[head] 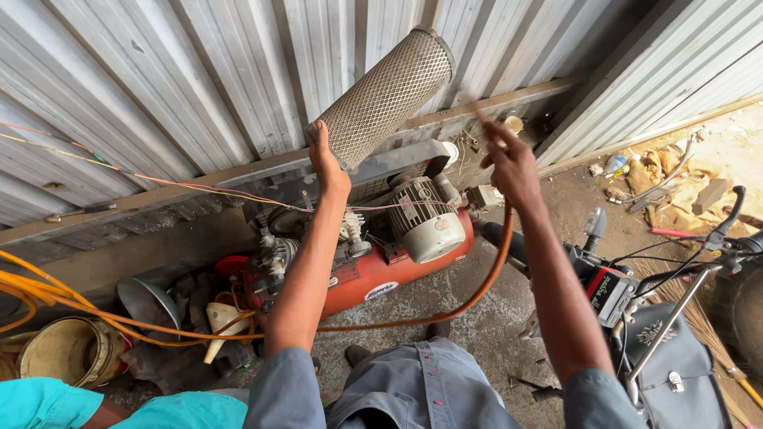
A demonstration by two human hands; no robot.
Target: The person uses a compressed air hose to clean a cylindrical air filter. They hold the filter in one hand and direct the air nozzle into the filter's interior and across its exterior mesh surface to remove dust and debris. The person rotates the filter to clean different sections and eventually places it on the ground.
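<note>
Left hand [327, 163] grips mesh filter cylinder [385, 95]; right hand [509, 163] grips orange hose [477, 290].

Filter cylinder [387, 94]: perforated metal mesh, dull tan, rough. Behind it, wall [199, 79]: corrugated sheet metal, matt grey. Below the filter, compressor tank [397, 274]: glossy orange-red painted metal; motor [421, 218] ribbed grey metal. Hose [485, 278]: smooth orange rubber or plastic. Floor [445, 310]: rough concrete.
</note>
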